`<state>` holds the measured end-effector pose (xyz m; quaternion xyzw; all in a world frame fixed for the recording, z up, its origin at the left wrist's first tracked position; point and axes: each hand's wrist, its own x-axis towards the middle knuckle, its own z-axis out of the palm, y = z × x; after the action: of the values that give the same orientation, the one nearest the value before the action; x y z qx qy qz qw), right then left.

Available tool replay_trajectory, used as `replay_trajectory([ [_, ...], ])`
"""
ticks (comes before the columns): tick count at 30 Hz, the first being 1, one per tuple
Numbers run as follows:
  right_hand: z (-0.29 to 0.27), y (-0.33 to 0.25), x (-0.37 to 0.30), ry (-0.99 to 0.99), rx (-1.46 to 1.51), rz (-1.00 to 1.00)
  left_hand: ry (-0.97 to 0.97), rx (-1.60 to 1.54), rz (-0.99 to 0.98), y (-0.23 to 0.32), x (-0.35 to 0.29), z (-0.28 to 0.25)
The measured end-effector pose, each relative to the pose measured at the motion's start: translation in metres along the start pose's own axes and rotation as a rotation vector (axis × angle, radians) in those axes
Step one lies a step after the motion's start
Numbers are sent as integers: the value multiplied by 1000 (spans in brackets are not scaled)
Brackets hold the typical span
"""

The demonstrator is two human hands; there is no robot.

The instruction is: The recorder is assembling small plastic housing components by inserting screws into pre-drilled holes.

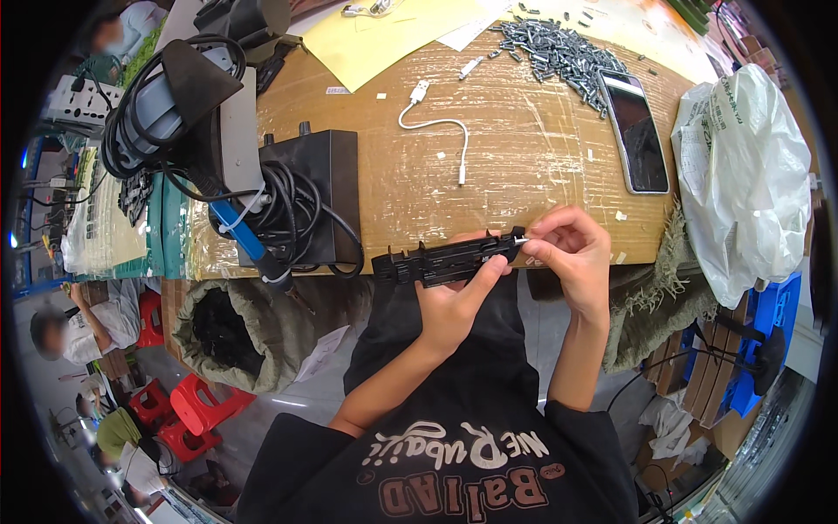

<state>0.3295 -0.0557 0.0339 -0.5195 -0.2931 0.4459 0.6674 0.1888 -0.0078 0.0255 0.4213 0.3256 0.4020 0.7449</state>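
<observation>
At the table's near edge my left hand (461,297) is closed around a long black plastic part (458,259) with small tabs along its top edge. Its thumb presses on the side facing me. My right hand (572,249) pinches a small white piece (522,240) against the right end of the black part. Whether that piece sits inside the end or only touches it, I cannot tell. Beyond my hands a short white cable (436,125) with a plug at each end lies on the cardboard-covered table (515,175).
A heap of small metal pieces (559,57) lies at the back right, beside a phone (635,131). A white plastic bag (742,175) stands at the right. On the left are a black box (327,175), coiled cords and a blue-handled tool (244,236). An open sack (231,332) hangs below the edge.
</observation>
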Motion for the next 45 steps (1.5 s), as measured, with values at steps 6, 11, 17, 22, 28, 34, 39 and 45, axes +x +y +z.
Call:
replay_trajectory([
  [6,4,-4,0,19,-21,42,-34,6,50,-3,-1,-3],
  [11,11,-3,-2,21,-238,10,-131,342,251,-15,3,-15],
  [17,1,8,-2,-93,-160,-147,-203,299,342,-14,4,-9],
  [22,-8,18,-8,-26,158,-317,-223,-337,-287,-3,-4,-24],
  [28,0,23,-19,-298,26,-316,-396,-376,-689,28,-21,-17],
  [34,21,31,-34,-311,-107,-42,-359,-284,-609,21,-39,-54],
  [39,52,48,-56,-163,-40,81,6,186,-300,-5,-68,-96],
  [45,93,70,-72,-391,83,592,431,124,-131,3,-90,-131],
])
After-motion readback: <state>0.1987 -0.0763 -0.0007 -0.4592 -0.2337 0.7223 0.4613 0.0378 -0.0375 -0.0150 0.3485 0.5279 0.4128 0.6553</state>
